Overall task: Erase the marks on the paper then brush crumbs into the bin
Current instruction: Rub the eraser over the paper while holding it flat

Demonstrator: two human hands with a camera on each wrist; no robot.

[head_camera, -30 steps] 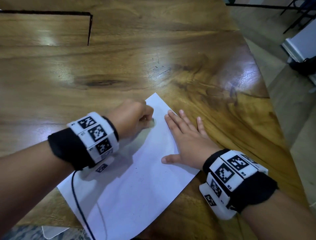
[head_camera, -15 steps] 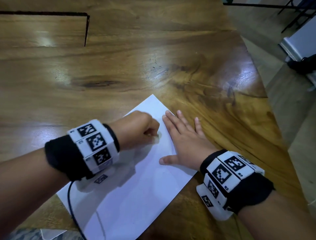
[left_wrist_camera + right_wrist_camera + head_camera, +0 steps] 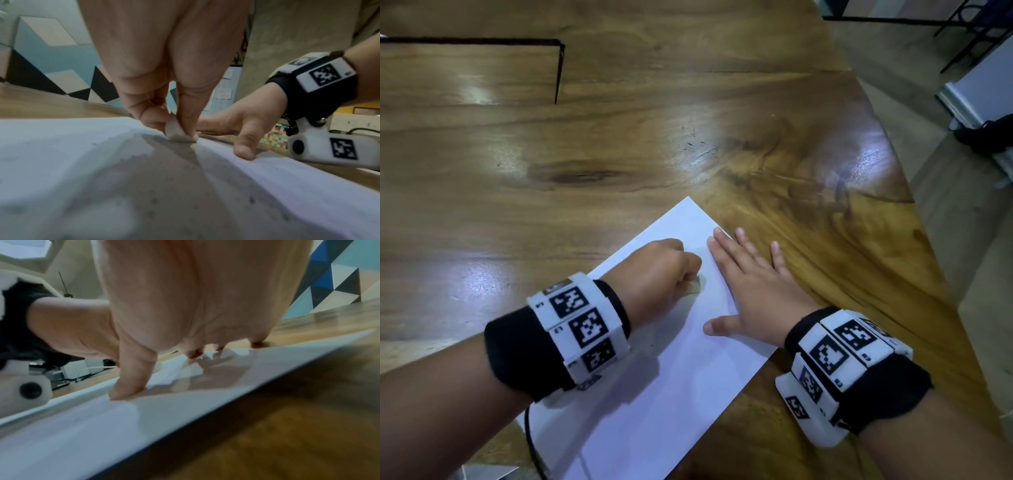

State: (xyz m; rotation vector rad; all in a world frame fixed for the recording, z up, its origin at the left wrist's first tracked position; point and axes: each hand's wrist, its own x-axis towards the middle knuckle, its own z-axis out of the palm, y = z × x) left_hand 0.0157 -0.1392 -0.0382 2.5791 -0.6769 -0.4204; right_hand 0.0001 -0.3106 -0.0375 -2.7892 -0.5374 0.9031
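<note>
The wooden table (image 3: pixel 619 154) filled most of my head view, its grain running across the frame. On it the paper (image 3: pixel 654 394) lay flat as a single white sheet, its long axis on a diagonal: one corner pointed away from me toward the middle of the table, the opposite end ran back under my left forearm. The sheet's right long edge sat close to the table's right edge.

My right hand (image 3: pixel 748 294) lay palm down on the paper's right long edge, fingers straight and spread, holding nothing. The thumb pressed the sheet, while the outer fingertips reached past the paper's edge onto the bare wood. From the right wrist I saw the thumb tip planted on the paper (image 3: pixel 102 426).

My left hand (image 3: pixel 654 274) was on the paper too, just beside the right hand's index finger, curled into a loose fist. From the left wrist its thumb and fingers were pinched around the eraser (image 3: pixel 176 131), a small pale wedge with its lower end touching the paper (image 3: pixel 61 146). It stood nearly upright, tilted slightly. In the head view only a sliver of the eraser (image 3: pixel 695 286) showed below the knuckles.

Small dark crumbs (image 3: pixel 252 200) were scattered over the paper on the near side of the eraser.
</note>
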